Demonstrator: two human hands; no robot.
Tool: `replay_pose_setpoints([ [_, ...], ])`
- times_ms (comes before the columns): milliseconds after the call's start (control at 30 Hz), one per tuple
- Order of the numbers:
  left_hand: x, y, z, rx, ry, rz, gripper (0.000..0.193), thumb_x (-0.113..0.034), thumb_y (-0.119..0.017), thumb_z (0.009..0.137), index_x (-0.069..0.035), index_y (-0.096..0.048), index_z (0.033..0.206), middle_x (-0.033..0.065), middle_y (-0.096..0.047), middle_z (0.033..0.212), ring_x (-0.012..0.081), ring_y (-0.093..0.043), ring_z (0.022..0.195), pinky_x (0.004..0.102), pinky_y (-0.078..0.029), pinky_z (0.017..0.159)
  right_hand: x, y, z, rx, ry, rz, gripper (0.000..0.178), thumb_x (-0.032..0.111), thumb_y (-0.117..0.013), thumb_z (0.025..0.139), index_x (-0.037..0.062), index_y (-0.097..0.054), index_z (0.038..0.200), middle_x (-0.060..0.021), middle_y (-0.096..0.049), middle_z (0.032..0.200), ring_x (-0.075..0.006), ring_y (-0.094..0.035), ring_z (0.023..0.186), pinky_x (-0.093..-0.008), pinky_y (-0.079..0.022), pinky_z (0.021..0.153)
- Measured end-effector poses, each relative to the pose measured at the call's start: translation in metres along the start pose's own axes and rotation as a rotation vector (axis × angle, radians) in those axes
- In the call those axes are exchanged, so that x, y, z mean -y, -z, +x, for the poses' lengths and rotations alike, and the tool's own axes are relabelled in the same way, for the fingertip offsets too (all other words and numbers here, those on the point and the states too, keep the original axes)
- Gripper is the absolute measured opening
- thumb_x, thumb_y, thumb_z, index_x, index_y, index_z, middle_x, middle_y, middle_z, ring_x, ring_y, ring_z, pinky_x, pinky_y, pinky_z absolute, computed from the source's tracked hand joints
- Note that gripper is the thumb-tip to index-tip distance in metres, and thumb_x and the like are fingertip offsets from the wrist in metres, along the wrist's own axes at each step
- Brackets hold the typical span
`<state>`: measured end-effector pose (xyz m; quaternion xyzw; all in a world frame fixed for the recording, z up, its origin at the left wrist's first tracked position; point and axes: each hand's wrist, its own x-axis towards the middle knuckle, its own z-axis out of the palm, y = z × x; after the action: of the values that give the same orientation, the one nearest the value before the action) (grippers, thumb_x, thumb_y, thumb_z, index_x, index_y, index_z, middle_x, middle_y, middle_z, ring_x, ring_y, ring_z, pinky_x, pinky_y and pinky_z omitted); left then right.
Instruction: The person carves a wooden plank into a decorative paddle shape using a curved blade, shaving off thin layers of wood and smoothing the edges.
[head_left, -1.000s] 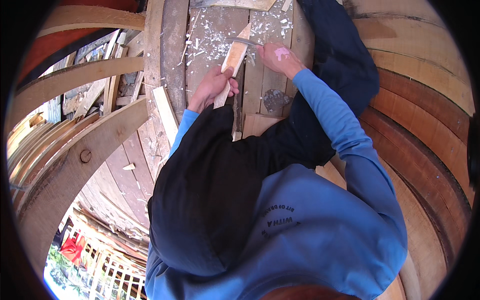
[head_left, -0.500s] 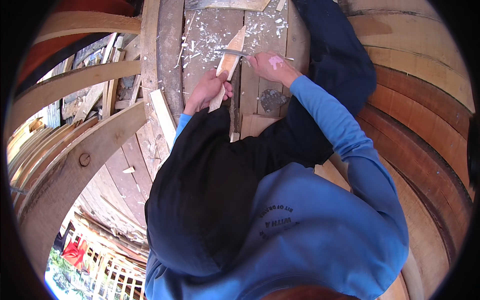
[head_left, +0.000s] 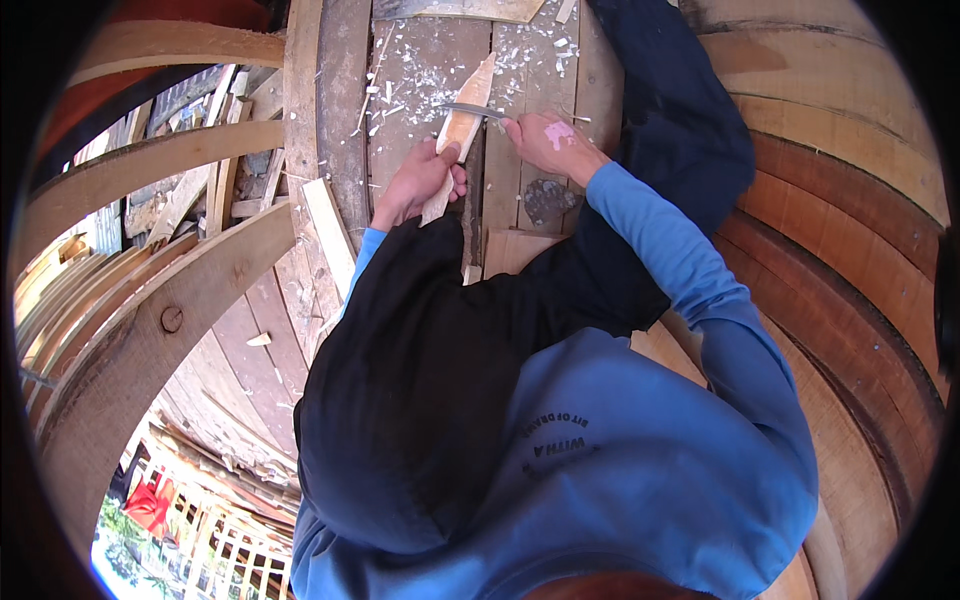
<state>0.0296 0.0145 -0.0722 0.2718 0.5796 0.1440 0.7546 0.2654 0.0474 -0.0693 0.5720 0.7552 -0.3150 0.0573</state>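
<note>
A pale piece of wood (head_left: 466,122) with a pointed far end slants away from me above the plank floor. My left hand (head_left: 424,182) grips it near its lower end, thumb on top. In my right hand (head_left: 556,146) is a knife (head_left: 474,109), its handle mostly hidden by the closed fingers. The blade lies crosswise over the middle of the wood, pointing left. Whether its edge bites into the wood is too small to tell. A pink patch marks the back of the right hand.
White wood shavings (head_left: 410,75) litter the plank floor (head_left: 430,45). A flat grey stone-like lump (head_left: 548,201) lies below my right hand. Curved wooden ribs (head_left: 170,310) rise at the left, and curved planks (head_left: 840,200) line the right. A loose pale board (head_left: 328,230) lies left of my knee.
The knife and my right hand have shifted slightly toward me and to the right. My left hand still holds the wood in nearly the same place.
</note>
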Motion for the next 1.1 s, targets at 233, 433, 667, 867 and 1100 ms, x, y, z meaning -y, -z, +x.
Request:
replay_pose_setpoints([
  [233, -0.005, -0.002, -0.005, -0.014, 0.031, 0.002, 0.024, -0.027, -0.048, 0.110, -0.003, -0.053, 0.114, 0.0023, -0.060, 0.072, 0.0138, -0.059, 0.060, 0.0279, -0.048, 0.052, -0.004, 0.024, 0.029, -0.023, -0.191, 0.098, 0.055, 0.038, -0.043, 0.106, -0.0063, -0.073, 0.094, -0.0323, -0.069, 0.098, -0.0500, -0.067, 0.096, -0.0542, -0.052, 0.091],
  [433, -0.007, -0.003, -0.006, -0.027, 0.008, -0.017, 0.026, -0.026, -0.046, 0.110, -0.001, -0.053, 0.111, 0.0042, -0.060, 0.073, 0.0135, -0.060, 0.060, 0.0288, -0.050, 0.052, -0.006, 0.017, 0.029, -0.032, -0.148, 0.060, 0.055, 0.040, -0.043, 0.106, -0.0052, -0.074, 0.098, -0.0304, -0.071, 0.100, -0.0485, -0.068, 0.099, -0.0538, -0.052, 0.092],
  [667, -0.004, -0.004, -0.011, -0.030, 0.041, -0.024, 0.026, -0.025, -0.049, 0.110, 0.001, -0.052, 0.111, 0.0049, -0.060, 0.072, 0.0152, -0.061, 0.060, 0.0299, -0.051, 0.051, 0.013, 0.008, 0.010, 0.043, -0.007, 0.023, 0.058, 0.041, -0.041, 0.106, -0.0061, -0.074, 0.100, -0.0303, -0.071, 0.099, -0.0478, -0.069, 0.098, -0.0532, -0.053, 0.092],
  [867, -0.003, 0.000, -0.009, -0.006, 0.008, -0.033, 0.026, -0.025, -0.047, 0.110, 0.000, -0.053, 0.111, 0.0041, -0.059, 0.072, 0.0145, -0.060, 0.060, 0.0290, -0.050, 0.052, -0.008, 0.013, 0.033, -0.006, -0.151, 0.098, 0.060, 0.042, -0.041, 0.106, -0.0072, -0.074, 0.099, -0.0310, -0.071, 0.101, -0.0480, -0.069, 0.099, -0.0537, -0.052, 0.093],
  [1100, -0.014, 0.006, -0.025, -0.026, -0.071, -0.116, 0.027, -0.026, -0.047, 0.110, -0.001, -0.054, 0.112, 0.0030, -0.059, 0.072, 0.0140, -0.059, 0.058, 0.0287, -0.049, 0.052, -0.035, 0.058, 0.089, -0.363, -0.230, 0.152, 0.053, 0.043, -0.048, 0.103, -0.0048, -0.070, 0.112, -0.0299, -0.071, 0.106, -0.0475, -0.069, 0.097, -0.0527, -0.052, 0.094],
])
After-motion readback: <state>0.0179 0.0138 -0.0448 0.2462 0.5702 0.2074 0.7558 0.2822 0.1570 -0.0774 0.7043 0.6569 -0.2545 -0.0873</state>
